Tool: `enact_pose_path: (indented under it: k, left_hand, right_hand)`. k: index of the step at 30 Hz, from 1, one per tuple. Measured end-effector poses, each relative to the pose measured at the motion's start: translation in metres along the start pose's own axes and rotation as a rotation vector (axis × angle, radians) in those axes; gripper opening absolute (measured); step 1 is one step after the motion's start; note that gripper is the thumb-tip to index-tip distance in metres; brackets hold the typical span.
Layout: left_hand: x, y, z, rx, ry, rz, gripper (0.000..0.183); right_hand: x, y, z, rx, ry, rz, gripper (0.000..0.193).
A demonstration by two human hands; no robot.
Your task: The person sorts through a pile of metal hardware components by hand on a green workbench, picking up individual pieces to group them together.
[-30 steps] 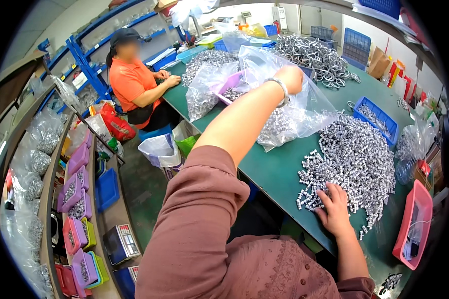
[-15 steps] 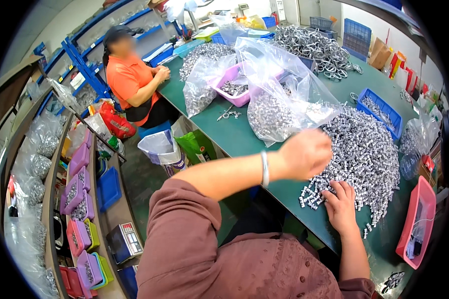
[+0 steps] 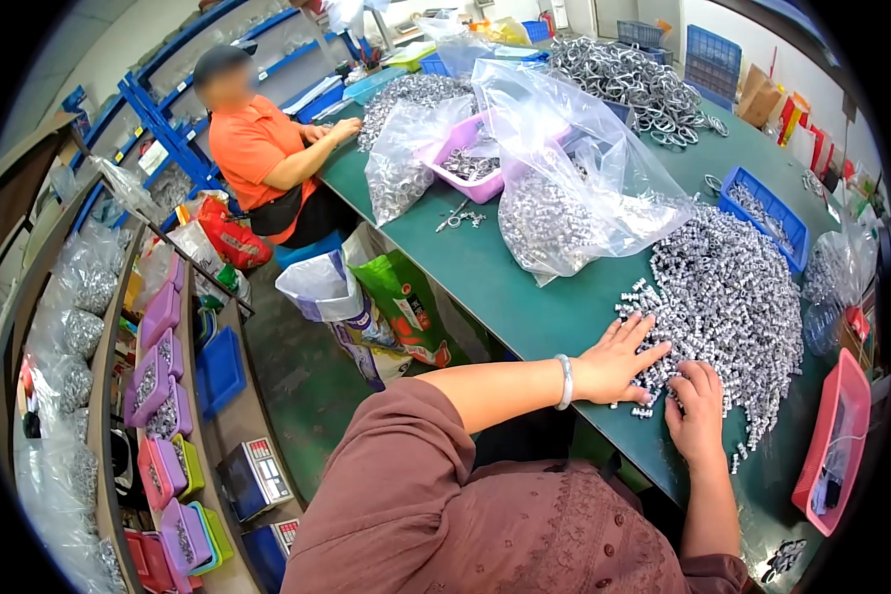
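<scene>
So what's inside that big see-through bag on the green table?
The clear plastic bag holds a heap of small silvery metal parts at its lower end. Its crumpled upper part hides what lies behind it.

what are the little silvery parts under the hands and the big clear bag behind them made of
Small parts: probably metal, bright silver-grey with glints; the exact metal cannot be told. Clear bag: thin plastic film, see-through, crinkled and glossy. Left hand and right hand rest on the pile's near edge.
</scene>
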State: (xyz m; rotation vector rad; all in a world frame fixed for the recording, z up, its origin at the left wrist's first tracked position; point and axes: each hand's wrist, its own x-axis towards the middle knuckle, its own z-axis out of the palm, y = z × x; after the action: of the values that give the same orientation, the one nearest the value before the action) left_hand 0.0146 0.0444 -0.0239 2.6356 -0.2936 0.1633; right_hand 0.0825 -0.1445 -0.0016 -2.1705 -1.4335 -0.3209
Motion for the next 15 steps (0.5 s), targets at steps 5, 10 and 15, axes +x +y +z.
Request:
enact_pose_path:
  k: [5,10,15]
  left_hand:
    - [0.002,0.005,0.000,0.010,0.004,-0.041,0.077]
    - [0.010,0.013,0.002,0.021,0.023,-0.071,0.076]
    - [0.012,0.020,0.004,0.043,0.082,-0.124,0.074]
  right_hand:
    - [0.000,0.000,0.000,0.011,0.045,0.004,0.026]
    - [-0.003,0.002,-0.002,-0.021,0.095,0.013,0.029]
    - [-0.006,0.016,0.003,0.031,0.147,0.073,0.029]
